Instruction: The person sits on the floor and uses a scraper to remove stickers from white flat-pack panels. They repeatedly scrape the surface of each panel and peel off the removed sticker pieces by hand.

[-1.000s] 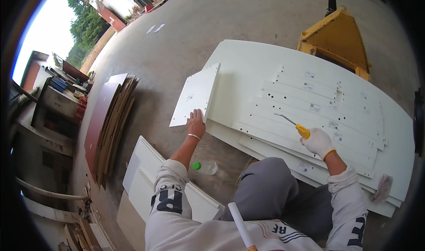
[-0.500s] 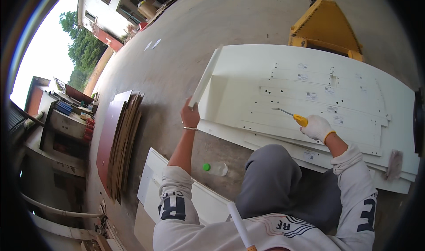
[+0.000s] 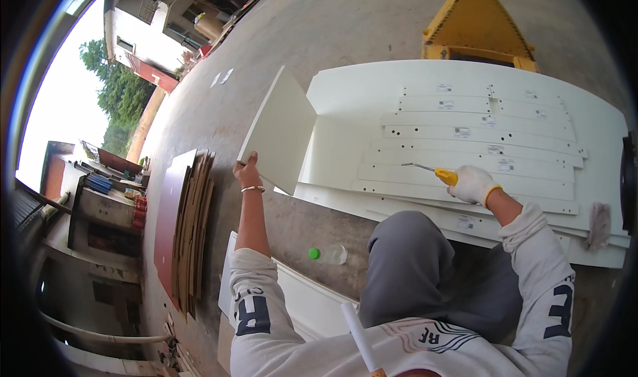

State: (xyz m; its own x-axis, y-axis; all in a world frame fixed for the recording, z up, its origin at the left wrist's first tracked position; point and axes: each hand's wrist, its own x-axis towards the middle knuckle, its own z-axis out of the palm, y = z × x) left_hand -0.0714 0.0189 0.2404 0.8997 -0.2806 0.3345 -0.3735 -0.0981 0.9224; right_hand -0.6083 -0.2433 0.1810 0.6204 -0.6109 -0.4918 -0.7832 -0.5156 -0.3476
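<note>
My bare left hand (image 3: pixel 248 172) is closed on the near corner of a white panel (image 3: pixel 284 128), which stands tilted at the left end of the stack. Wrapped in a white knit glove with a yellow cuff, my right hand (image 3: pixel 473 185) grips a yellow-handled tool (image 3: pixel 446 176) with a thin metal shaft bent at the tip. The tool hovers over or rests on the stacked white boards (image 3: pixel 412 154); I cannot tell which. Those boards carry small labels and drilled holes.
A yellow pallet-jack-like frame (image 3: pixel 475 28) stands beyond the boards. Brown and reddish sheets (image 3: pixel 189 224) are stacked at the left. A clear bottle (image 3: pixel 337 255) with a green cap lies near my knee, beside more white panels (image 3: pixel 302 290). A plastic bag (image 3: pixel 599 225) lies on the boards' right end.
My left hand has moved left, swinging the white panel outward so its broad face now shows. The right hand and its tool stay in nearly the same place over the boards.
</note>
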